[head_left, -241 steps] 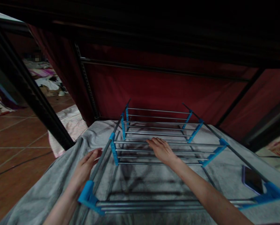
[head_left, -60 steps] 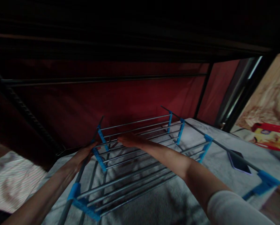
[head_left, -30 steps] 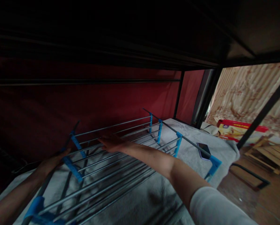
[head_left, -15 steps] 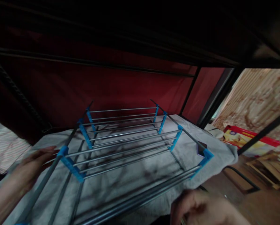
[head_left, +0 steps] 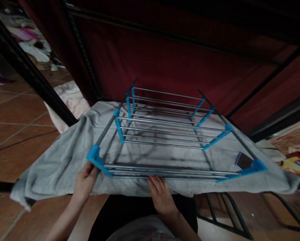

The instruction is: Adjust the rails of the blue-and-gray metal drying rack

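Note:
A shoe rack (head_left: 165, 127) of thin grey metal tubes and blue plastic brackets lies on a grey cloth (head_left: 72, 154). At its near left corner is a blue bracket (head_left: 97, 160), and my left hand (head_left: 86, 179) is closed on the rack just under it, the fingertips partly hidden. My right hand (head_left: 162, 197) rests at the cloth's front edge, its fingers stretched out flat and touching the nearest tube (head_left: 190, 178). Another blue bracket (head_left: 250, 170) marks the near right corner.
A phone (head_left: 243, 161) lies on the cloth by the right bracket. Dark red fabric (head_left: 190, 63) with a black frame rises behind. Black metal bars (head_left: 230, 214) stand low at right. A striped cloth (head_left: 71, 100) and tiled floor (head_left: 19, 134) show at left.
The view has swung left and down. My left hand has come to the rack's near left corner. My right hand has moved in to the front tubes, its fingers straightened out.

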### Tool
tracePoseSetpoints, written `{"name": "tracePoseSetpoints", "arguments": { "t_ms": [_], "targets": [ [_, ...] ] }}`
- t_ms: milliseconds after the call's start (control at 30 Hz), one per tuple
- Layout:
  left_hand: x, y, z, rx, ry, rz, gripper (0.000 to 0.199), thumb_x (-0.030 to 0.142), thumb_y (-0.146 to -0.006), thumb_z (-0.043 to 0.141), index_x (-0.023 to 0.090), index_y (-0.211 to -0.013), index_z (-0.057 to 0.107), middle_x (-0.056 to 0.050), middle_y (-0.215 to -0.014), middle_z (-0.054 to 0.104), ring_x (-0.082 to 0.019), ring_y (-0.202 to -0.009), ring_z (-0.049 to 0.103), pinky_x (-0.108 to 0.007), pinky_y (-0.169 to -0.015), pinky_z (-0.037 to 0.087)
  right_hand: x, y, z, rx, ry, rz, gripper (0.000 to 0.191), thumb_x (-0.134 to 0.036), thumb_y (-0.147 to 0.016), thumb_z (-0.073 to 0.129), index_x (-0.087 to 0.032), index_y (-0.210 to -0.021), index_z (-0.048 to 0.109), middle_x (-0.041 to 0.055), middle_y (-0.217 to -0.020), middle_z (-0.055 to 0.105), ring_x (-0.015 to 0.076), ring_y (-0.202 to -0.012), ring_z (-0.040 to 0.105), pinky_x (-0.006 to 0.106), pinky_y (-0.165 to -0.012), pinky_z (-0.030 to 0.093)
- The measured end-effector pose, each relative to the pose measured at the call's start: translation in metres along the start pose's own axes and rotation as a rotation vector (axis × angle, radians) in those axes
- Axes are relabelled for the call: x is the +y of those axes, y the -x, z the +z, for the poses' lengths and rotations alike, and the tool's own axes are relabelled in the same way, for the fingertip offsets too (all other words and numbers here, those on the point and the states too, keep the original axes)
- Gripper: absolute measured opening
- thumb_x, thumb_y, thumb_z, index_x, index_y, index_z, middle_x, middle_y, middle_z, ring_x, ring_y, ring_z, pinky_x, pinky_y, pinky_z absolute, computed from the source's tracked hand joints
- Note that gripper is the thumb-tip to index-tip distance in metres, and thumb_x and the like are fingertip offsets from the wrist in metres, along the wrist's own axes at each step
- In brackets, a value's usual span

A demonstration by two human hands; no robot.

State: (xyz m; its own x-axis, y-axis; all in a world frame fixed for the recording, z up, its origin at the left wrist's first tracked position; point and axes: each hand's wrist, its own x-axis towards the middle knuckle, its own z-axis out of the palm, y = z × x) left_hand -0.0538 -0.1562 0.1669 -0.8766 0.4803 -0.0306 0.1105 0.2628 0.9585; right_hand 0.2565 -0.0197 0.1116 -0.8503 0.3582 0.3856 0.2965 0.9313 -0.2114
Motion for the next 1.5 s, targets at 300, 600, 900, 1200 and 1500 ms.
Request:
{"name": "tracePoseSetpoints", "arguments": {
  "t_ms": [300, 600, 900, 1200, 1500],
  "targets": [
    [-0.036, 0.027, 0.017, -0.165, -0.246, 0.281, 0.023, 0.031, -0.073, 0.049, 0.019, -0.087, 0.064, -0.009, -0.096, 0.067, -0.027, -0.098, 0.063, -0.045, -0.097, 0.051, 0.003, -0.042, 0.021, -0.222, 0.079, 0.12, 0.038, -0.017, -0.096, 0.051, -0.024, -0.132, 0.057, 0.0096, -0.121, 0.067, 0.0227, -0.11, 0.063, 0.038, -0.099, 0.048],
    [-0.036, 0.028, 0.028, -0.194, -0.274, 0.281, 0.022, 0.036, -0.077, 0.057, 0.02, -0.091, 0.062, -0.008, -0.093, 0.061, -0.028, -0.097, 0.06, -0.047, -0.097, 0.05, 0.011, -0.046, 0.027, -0.24, 0.069, 0.114, 0.026, -0.017, -0.097, 0.048, -0.027, -0.117, 0.062, 0.0077, -0.108, 0.072, 0.0215, -0.094, 0.07, 0.033, -0.085, 0.055],
    [-0.037, 0.026, 0.03, -0.212, -0.192, 0.254, 0.025, 0.042, -0.076, 0.061, 0.019, -0.084, 0.067, -0.009, -0.093, 0.063, -0.03, -0.105, 0.058, -0.048, -0.1, 0.048, 0.009, -0.044, 0.019, -0.314, 0.022, 0.152, 0.026, -0.021, -0.099, 0.047, -0.029, -0.118, 0.063, 0.0077, -0.111, 0.07, 0.0226, -0.096, 0.068, 0.039, -0.091, 0.053],
    [-0.031, 0.023, 0.028, -0.265, -0.18, 0.194, 0.026, 0.043, -0.073, 0.064, 0.019, -0.08, 0.068, -0.009, -0.087, 0.064, -0.03, -0.097, 0.06, -0.047, -0.093, 0.052, 0.009, -0.051, 0.015, -0.365, 0.022, 0.158, 0.03, -0.019, -0.099, 0.045, -0.029, -0.121, 0.063, 0.0053, -0.112, 0.072, 0.0233, -0.1, 0.068, 0.037, -0.088, 0.053],
    [-0.046, 0.016, 0.029, -0.274, -0.178, 0.15, 0.028, 0.046, -0.071, 0.065, 0.019, -0.076, 0.067, -0.009, -0.083, 0.066, -0.028, -0.087, 0.062, -0.043, -0.081, 0.056, 0.009, -0.049, 0.019, -0.309, -0.007, 0.133, 0.03, -0.018, -0.098, 0.044, -0.029, -0.12, 0.062, 0.0054, -0.105, 0.073, 0.021, -0.095, 0.069, 0.033, -0.083, 0.054]
  ]
}}
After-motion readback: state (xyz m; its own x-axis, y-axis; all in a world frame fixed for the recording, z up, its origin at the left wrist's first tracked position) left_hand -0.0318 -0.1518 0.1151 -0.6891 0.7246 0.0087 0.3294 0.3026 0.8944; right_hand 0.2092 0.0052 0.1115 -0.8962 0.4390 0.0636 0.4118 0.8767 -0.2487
